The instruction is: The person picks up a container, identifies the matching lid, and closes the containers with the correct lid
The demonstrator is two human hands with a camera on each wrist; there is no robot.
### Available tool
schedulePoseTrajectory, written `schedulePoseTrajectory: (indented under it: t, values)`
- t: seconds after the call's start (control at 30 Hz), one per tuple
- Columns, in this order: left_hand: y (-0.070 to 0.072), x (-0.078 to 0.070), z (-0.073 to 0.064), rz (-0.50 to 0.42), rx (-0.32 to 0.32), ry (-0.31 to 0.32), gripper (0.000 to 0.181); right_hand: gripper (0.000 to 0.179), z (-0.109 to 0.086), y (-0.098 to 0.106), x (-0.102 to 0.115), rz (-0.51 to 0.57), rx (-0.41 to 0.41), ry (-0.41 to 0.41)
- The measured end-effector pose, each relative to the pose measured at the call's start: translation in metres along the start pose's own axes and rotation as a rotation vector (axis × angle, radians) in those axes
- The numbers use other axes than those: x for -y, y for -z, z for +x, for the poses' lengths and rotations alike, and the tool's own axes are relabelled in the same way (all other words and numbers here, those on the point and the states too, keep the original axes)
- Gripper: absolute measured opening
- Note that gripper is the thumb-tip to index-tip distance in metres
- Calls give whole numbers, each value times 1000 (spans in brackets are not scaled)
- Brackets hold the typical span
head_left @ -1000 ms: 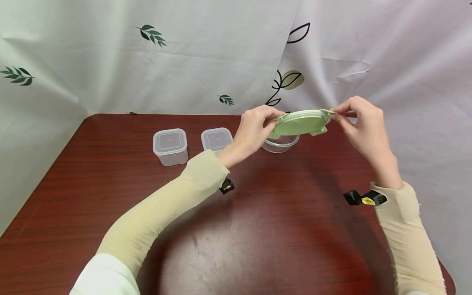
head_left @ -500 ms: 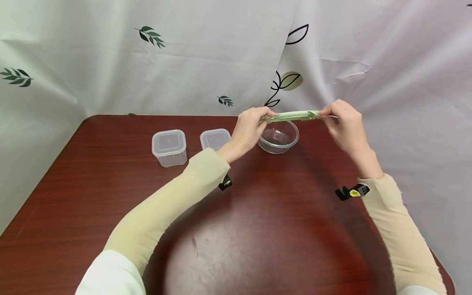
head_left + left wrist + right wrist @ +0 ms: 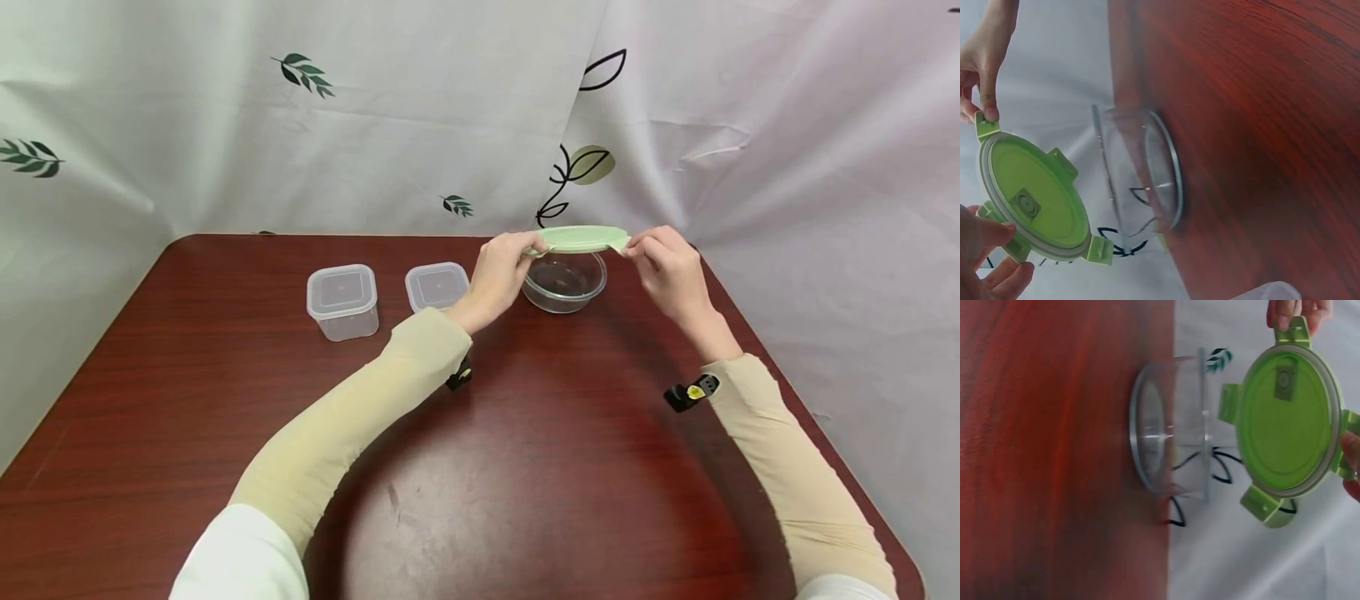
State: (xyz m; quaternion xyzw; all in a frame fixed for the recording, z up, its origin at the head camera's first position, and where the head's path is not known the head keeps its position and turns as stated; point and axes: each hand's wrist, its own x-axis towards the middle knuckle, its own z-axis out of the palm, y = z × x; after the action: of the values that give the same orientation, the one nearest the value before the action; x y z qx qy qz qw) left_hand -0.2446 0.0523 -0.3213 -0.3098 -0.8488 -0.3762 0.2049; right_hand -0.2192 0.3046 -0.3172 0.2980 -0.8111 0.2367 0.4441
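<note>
A round green lid (image 3: 581,238) with clip flaps is held up between both hands, above a round clear glass bowl (image 3: 564,287) on the table. My left hand (image 3: 501,273) pinches one flap, and my right hand (image 3: 670,271) pinches a flap on the opposite side. In the left wrist view the lid's underside, with a pale seal around its edge, faces the bowl, and a gap shows between lid (image 3: 1038,194) and bowl rim (image 3: 1110,178). The right wrist view shows the same gap beside the lid (image 3: 1286,422).
To the left on the dark red wooden table (image 3: 555,467) stand two lidded square plastic containers, one (image 3: 343,300) farther left and another (image 3: 437,285) partly hidden by the left hand. A leaf-printed white cloth (image 3: 360,142) hangs behind the table.
The lid has turned from showing its underside, through edge-on, to showing its top in the head view. It moved slightly left, the right hand shifting left and lower with it.
</note>
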Motion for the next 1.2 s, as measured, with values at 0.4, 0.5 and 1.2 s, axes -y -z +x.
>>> schedulePoseTrajectory:
  t: [0.4,0.5,1.2]
  values:
    - [-17,11,-8,30,15,22,18,17,-24,-14,-11,4,45,12]
    - [-19,13,-9,35,25,30,24,17,-27,-15,-13,8,63,16]
    - [-32,16,-17,96,154,61,41,24,-52,-10,-21,-134,277,218]
